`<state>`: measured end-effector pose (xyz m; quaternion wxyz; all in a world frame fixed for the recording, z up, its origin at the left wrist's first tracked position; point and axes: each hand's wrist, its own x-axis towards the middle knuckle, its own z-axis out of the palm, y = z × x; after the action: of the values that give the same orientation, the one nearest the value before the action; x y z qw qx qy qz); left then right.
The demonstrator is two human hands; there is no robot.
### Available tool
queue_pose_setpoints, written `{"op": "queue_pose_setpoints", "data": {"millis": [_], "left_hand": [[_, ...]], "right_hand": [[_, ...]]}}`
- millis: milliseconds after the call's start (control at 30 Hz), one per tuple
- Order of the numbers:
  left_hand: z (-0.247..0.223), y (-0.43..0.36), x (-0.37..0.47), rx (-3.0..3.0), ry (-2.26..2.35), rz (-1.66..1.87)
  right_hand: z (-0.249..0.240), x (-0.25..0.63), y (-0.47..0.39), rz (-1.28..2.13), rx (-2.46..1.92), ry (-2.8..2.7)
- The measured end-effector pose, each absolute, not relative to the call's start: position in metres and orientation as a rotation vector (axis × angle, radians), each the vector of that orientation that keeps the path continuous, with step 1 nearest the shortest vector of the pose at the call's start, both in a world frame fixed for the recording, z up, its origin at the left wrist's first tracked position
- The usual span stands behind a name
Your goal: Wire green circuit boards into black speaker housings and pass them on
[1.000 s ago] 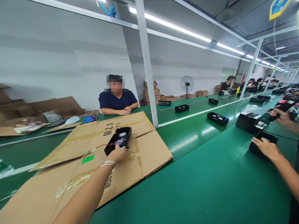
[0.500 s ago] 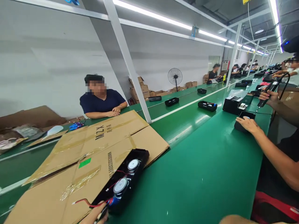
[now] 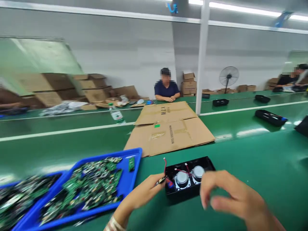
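A black speaker housing (image 3: 192, 192) lies on the green bench with its open side up. Two round speakers with pale backs sit inside it, the left speaker (image 3: 182, 178) and the right speaker (image 3: 198, 172), with thin red wires between them. At the housing's left end, my left hand (image 3: 146, 189) pinches a thin dark strip with pale spots, which looks like a small circuit board (image 3: 160, 181). A red wire (image 3: 165, 163) sticks up beside it. My right hand (image 3: 233, 195), blurred, hovers at the housing's right side, fingers curled and thumb apart, holding nothing I can see.
A blue tray (image 3: 137, 166) of green circuit boards stands at the left, another heaped tray (image 3: 64, 174) beside it. Flattened cardboard (image 3: 158, 141) lies behind the housing. A water bottle (image 3: 117, 114) and several black housings stand further off. A co-worker (image 3: 166, 88) sits opposite.
My view has swung left, bringing the blue trays and bottle in. The speaker housing now lies nearly level across the view, off the cardboard. My right hand has come beside it.
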<state>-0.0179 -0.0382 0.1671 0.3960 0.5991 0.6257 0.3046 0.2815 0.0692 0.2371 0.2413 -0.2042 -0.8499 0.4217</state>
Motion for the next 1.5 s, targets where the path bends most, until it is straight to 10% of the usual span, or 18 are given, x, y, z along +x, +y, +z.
{"op": "queue_pose_setpoints", "data": {"millis": [333, 600, 867, 1500], "left_hand": [[0.188, -0.056, -0.05, 0.849, 1.236, 1.524], [0.191, -0.06, -0.045, 0.674, 0.889, 1.618], [0.184, -0.05, -0.03, 0.993, 1.289, 1.437], [0.179, -0.049, -0.019, 1.3, 1.8, 0.978]], "right_hand": [[0.172, 0.123, 0.052, 0.693, -0.938, -2.684], [0.144, 0.104, 0.047, 1.642, -0.495, -1.952], [0.161, 0.124, 0.055, 1.811, -0.457, -1.938], [0.159, 0.123, 0.053, 0.86, -0.403, -2.31]]}}
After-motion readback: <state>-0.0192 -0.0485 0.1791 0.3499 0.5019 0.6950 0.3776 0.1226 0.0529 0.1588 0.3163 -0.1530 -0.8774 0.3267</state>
